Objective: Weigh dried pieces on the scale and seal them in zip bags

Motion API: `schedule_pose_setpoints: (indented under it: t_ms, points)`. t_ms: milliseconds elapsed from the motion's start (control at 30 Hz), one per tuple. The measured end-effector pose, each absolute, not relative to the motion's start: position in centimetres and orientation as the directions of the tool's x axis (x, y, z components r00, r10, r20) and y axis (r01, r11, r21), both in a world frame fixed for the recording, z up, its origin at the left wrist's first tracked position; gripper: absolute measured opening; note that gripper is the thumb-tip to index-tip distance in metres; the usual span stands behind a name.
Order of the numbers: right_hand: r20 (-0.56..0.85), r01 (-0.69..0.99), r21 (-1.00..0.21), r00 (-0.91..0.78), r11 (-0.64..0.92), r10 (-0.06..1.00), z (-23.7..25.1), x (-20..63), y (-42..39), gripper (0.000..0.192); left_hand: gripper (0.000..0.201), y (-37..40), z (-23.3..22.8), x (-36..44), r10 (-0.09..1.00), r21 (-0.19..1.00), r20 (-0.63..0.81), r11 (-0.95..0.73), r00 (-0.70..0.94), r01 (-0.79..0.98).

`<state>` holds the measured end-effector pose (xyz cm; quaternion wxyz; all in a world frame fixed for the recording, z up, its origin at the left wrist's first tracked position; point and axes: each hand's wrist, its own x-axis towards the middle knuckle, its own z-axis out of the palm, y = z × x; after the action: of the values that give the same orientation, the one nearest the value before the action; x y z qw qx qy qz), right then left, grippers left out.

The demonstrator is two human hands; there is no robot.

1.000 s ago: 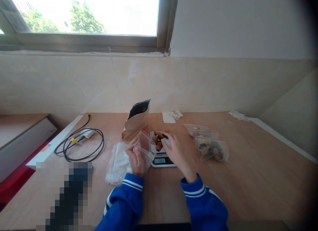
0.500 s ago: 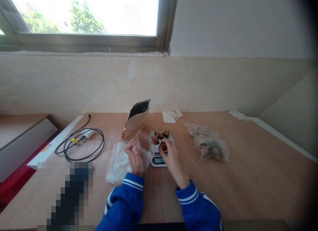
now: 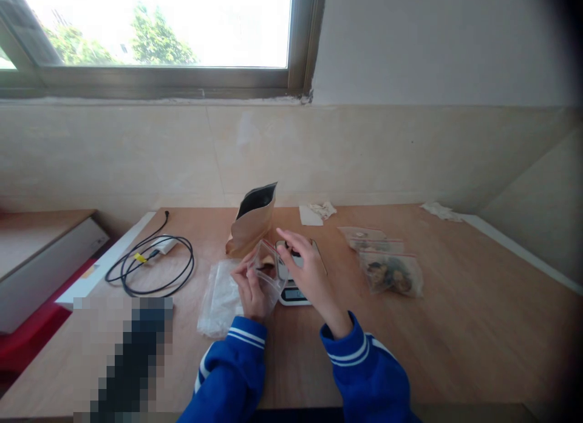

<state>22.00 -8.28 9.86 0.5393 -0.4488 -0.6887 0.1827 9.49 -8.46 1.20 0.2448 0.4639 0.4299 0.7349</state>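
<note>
My left hand [image 3: 251,292] pinches a clear zip bag [image 3: 274,283] at its mouth, holding it beside the scale. Inside the bag's upper part shows a brown piece [image 3: 266,264] that looks like dried mushroom. My right hand [image 3: 308,271] hovers over the small white digital scale [image 3: 294,301] with thumb and fingers apart, nothing seen between them. It covers much of the weighing plate, so what lies there is mostly hidden; a dark bit shows by the fingers. Under my left hand lies a stack of clear bags [image 3: 217,298].
An open brown paper pouch [image 3: 255,226] stands behind the bags. To the right lie filled zip bags [image 3: 394,274]. Crumpled tissue [image 3: 322,211] is near the wall. A coiled black cable [image 3: 132,271] and a blurred dark object [image 3: 132,356] are at left.
My right hand has let go of the brown piece on the scale and lifted, fingers spreading toward the bag. A brown piece now shows in the bag, which looked empty before.
</note>
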Motion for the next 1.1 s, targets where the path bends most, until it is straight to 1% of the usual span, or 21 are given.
schedule_pose_setpoints:
  t_ms: [100,133,200,333,433,500,700,800,900,967,1000,1033,1100]
  points:
    - [0.567,0.510,-0.719,0.039,0.472,0.823,7.4,22.8,-6.7,0.037,0.027,-8.4,0.9,9.4,0.769,0.861,0.459,-0.509,-0.446,0.009]
    - [0.561,0.542,-0.706,0.034,0.456,0.827,6.4,23.1,-6.1,0.038,0.027,-8.4,0.8,9.4,0.776,0.865,0.452,-0.502,-0.440,0.002]
    - [0.543,0.616,-0.652,-0.028,0.442,0.839,4.5,23.7,-4.8,0.040,0.026,-8.4,0.8,9.4,0.784,0.870,0.448,-0.492,-0.429,0.009]
    - [0.472,0.765,-0.486,-0.178,0.423,0.863,2.2,24.4,-3.0,0.042,0.025,-8.4,0.9,9.3,0.776,0.867,0.462,-0.497,-0.430,0.033]
    - [0.456,0.795,-0.424,-0.226,0.433,0.861,1.7,24.6,-2.8,0.036,0.025,-8.3,0.9,9.2,0.779,0.875,0.441,-0.483,-0.445,0.022]
    - [0.457,0.776,-0.441,-0.239,0.451,0.857,1.7,24.8,-2.9,0.033,0.025,-8.3,0.8,9.2,0.782,0.882,0.426,-0.472,-0.455,0.015]
    - [0.440,0.595,-0.605,-0.306,0.530,0.845,1.7,24.9,-3.8,0.017,0.027,-8.2,0.8,9.2,0.782,0.881,0.418,-0.474,-0.461,-0.005]
    - [0.463,0.528,-0.675,-0.239,0.515,0.853,2.0,25.0,-4.1,0.015,0.025,-8.2,0.8,9.2,0.777,0.882,0.417,-0.472,-0.471,0.002]
    - [0.507,0.463,-0.742,-0.086,0.485,0.858,3.2,24.9,-4.3,0.013,0.023,-8.2,0.8,9.2,0.778,0.879,0.416,-0.477,-0.472,-0.011]
    - [0.532,0.394,-0.784,0.027,0.480,0.846,4.8,24.7,-4.6,0.015,0.022,-8.2,0.7,9.2,0.781,0.870,0.425,-0.492,-0.458,-0.031]
    - [0.534,0.352,-0.801,0.056,0.484,0.843,5.8,24.6,-4.8,0.017,0.022,-8.2,0.7,9.3,0.781,0.864,0.433,-0.502,-0.449,-0.040]
    - [0.535,0.311,-0.812,0.056,0.494,0.843,6.8,24.4,-5.1,0.018,0.022,-8.3,0.7,9.3,0.781,0.857,0.445,-0.514,-0.439,-0.045]
    - [0.534,0.263,-0.811,-0.033,0.523,0.845,8.6,23.9,-5.8,0.018,0.023,-8.3,0.7,9.3,0.771,0.838,0.477,-0.544,-0.423,-0.046]
